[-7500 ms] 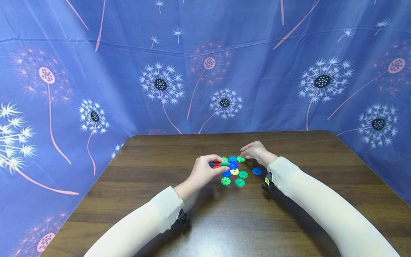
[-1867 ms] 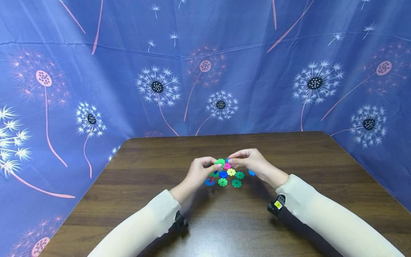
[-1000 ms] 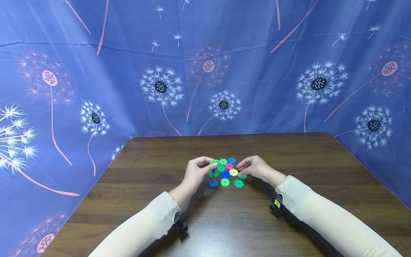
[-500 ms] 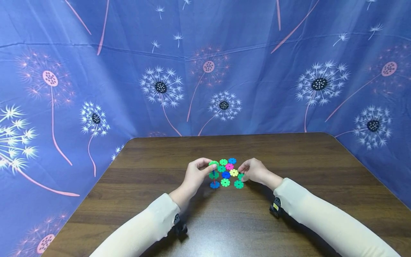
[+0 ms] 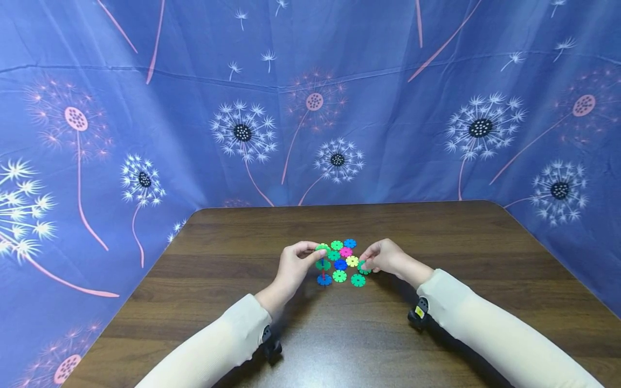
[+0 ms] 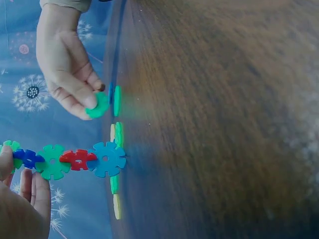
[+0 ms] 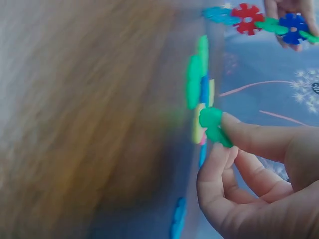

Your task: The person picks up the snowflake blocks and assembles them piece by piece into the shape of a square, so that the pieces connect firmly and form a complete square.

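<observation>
My left hand [image 5: 291, 267] pinches the top green disc [image 6: 11, 149] of an upright chain of notched plastic discs. Below that disc the chain runs blue [image 6: 28, 159], green [image 6: 52, 162], red [image 6: 78, 159] and blue [image 6: 107, 159]. The lowest blue disc is at or just above the tabletop; I cannot tell which. To the right, my right hand [image 5: 388, 256] pinches a loose green disc [image 7: 215, 127] between thumb and fingers. That disc is tilted and looks slightly raised in the right wrist view.
Between the hands several loose discs lie flat, among them a pink disc [image 5: 346, 251], a yellow disc [image 5: 352, 261] and a green disc [image 5: 358, 280]. Another blue disc [image 7: 178, 219] lies beyond my right hand. A patterned blue cloth [image 5: 310, 134] hangs behind the wooden table [image 5: 339, 339].
The chain, held low and tilted at first, now stands upright in my left hand. My right hand has come from the back discs toward the front right and picked up a green disc.
</observation>
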The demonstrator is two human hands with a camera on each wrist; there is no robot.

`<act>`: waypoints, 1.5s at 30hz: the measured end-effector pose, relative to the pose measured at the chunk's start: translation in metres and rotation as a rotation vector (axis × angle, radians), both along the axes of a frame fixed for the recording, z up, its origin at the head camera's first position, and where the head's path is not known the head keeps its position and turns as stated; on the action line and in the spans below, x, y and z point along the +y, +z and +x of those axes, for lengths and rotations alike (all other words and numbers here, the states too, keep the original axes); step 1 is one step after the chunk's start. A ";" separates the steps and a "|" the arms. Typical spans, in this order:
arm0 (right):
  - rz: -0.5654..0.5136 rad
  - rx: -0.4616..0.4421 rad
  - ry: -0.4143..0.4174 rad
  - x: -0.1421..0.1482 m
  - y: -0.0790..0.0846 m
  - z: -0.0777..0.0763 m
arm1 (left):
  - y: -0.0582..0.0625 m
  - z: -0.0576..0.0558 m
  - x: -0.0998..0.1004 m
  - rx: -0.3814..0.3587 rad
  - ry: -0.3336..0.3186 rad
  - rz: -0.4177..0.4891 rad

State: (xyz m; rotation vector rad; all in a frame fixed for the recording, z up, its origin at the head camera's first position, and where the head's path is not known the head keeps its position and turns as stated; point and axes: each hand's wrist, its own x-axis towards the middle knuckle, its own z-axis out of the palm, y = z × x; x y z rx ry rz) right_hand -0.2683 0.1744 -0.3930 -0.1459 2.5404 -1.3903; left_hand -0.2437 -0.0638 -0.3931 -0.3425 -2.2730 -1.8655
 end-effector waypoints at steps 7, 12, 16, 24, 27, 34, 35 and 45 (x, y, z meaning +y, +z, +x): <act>-0.225 -0.090 0.035 -0.004 0.009 0.002 | -0.003 0.001 -0.002 0.115 -0.006 -0.061; -0.316 -0.134 0.029 -0.013 0.020 0.008 | 0.000 0.003 -0.003 0.131 -0.015 -0.088; -0.355 -0.155 0.035 -0.020 0.028 0.013 | 0.002 0.005 -0.003 0.105 -0.025 -0.102; -0.446 -0.177 0.063 -0.028 0.036 0.017 | 0.001 0.006 -0.001 0.047 -0.029 -0.063; -0.470 -0.181 0.063 -0.030 0.038 0.018 | 0.001 0.006 -0.001 0.055 -0.032 -0.058; -0.515 -0.200 0.058 -0.032 0.041 0.020 | -0.003 0.005 0.000 0.066 -0.036 -0.042; -0.522 -0.204 0.054 -0.032 0.041 0.021 | -0.002 0.005 0.000 0.071 -0.037 -0.043; -0.575 -0.246 0.058 -0.037 0.039 0.021 | 0.001 0.006 0.003 0.120 -0.051 -0.055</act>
